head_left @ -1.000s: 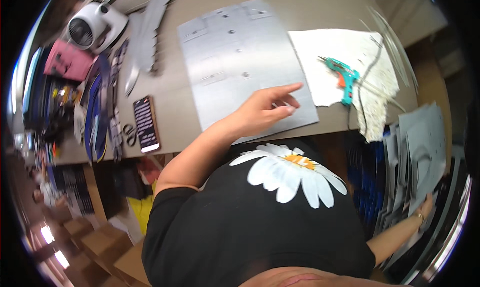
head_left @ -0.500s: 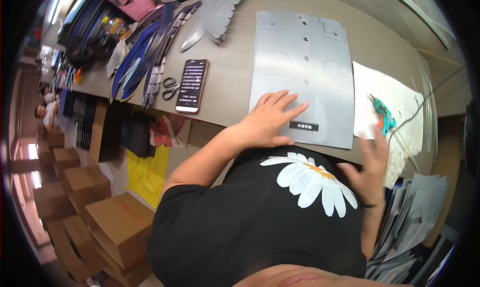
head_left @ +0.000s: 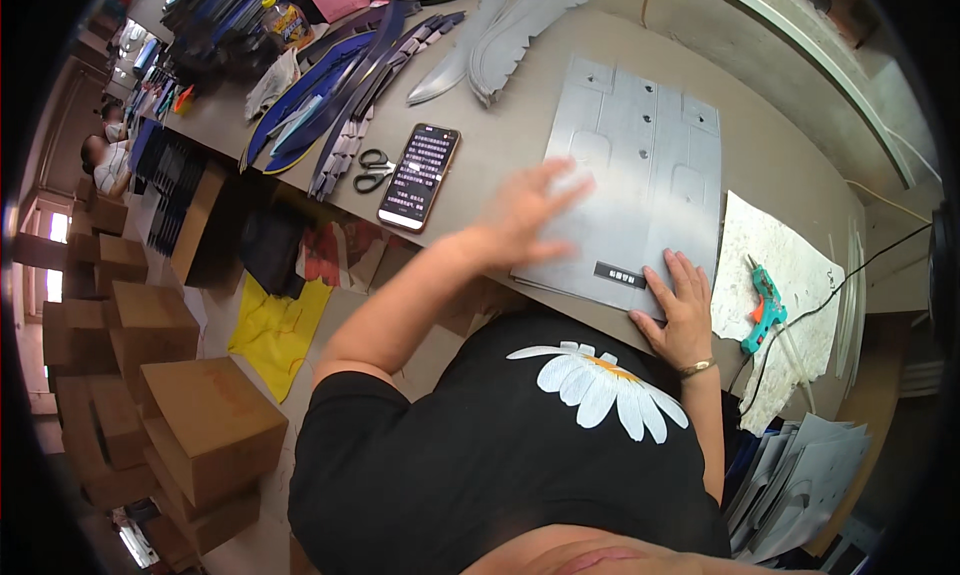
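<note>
A flat silver-grey panel (head_left: pixel 625 210) lies on the table in front of me, with dark holes down its middle and molded-looking pocket outlines. Near its close edge sits a small black label (head_left: pixel 620 275). Somewhat blurred, my left hand (head_left: pixel 530 215) is over the panel's left edge, fingers spread and holding nothing; whether it touches the surface is unclear. My right hand (head_left: pixel 684 310) rests with fingers outstretched on the panel's near right corner, beside the label. To the right, a teal glue gun (head_left: pixel 766 310) with an orange trigger lies on a stained white sheet (head_left: pixel 735 250).
Left of the panel are a phone (head_left: pixel 420 178) and black-handled scissors (head_left: pixel 376 170). Grey scalloped strips (head_left: pixel 500 50) and dark blue pieces (head_left: pixel 345 85) lie farther back. Grey panels (head_left: pixel 800 485) stand below the table at right; cardboard boxes (head_left: pixel 215 415) are stacked at left. A black cord (head_left: pixel 860 280) trails from the glue gun.
My right hand has come down from the air beside the panel onto its near right corner. My left hand has shifted left across the panel. The whole view has turned slightly.
</note>
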`<action>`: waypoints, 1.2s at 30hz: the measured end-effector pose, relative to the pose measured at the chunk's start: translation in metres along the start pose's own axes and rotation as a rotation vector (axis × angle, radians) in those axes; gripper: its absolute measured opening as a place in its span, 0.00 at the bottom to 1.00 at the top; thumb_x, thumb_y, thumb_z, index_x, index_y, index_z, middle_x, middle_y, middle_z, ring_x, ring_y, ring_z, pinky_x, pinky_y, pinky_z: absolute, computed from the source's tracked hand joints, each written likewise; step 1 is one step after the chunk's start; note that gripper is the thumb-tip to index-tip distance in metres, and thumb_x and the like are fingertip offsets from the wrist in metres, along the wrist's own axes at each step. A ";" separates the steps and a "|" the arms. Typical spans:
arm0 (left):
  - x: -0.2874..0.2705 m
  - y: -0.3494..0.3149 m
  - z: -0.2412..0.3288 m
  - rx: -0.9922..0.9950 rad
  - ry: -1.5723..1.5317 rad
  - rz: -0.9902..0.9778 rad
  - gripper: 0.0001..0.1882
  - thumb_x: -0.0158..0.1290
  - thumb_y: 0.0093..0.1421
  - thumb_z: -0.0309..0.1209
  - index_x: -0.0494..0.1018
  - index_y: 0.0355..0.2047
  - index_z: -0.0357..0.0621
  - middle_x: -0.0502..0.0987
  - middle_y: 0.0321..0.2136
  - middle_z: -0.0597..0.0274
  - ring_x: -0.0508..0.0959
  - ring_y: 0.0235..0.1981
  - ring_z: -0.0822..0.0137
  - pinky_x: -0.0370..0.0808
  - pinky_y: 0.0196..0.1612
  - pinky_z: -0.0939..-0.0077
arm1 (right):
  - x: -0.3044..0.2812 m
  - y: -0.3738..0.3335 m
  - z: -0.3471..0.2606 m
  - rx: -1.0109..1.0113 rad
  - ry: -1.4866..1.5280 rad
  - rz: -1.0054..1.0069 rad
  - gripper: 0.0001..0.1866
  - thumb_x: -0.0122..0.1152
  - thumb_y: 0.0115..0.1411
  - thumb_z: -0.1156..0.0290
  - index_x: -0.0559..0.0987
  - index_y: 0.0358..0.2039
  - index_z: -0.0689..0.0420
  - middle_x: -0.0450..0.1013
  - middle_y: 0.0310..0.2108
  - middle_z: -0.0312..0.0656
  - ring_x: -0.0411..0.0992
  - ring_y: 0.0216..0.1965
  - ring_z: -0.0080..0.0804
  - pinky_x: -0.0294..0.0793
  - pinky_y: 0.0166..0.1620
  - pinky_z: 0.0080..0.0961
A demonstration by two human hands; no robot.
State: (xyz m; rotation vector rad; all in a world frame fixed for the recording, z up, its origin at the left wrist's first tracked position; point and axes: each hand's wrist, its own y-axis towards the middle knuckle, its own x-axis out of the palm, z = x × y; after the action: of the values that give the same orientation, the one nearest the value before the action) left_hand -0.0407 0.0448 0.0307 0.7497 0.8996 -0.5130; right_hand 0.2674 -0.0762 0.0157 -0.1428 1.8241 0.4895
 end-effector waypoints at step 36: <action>-0.096 0.099 -0.185 -0.627 0.174 0.028 0.47 0.63 0.49 0.56 0.65 0.66 0.50 0.75 0.53 0.42 0.75 0.55 0.50 0.72 0.57 0.63 | -0.003 0.000 0.000 0.074 0.092 0.065 0.36 0.75 0.45 0.52 0.78 0.53 0.57 0.66 0.61 0.51 0.63 0.62 0.50 0.57 0.65 0.52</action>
State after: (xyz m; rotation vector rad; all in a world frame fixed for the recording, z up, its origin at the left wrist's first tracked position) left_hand -0.1185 0.2576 0.0726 0.2338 1.1331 -0.1194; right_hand 0.2686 -0.0765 0.0186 -0.0565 1.9386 0.4669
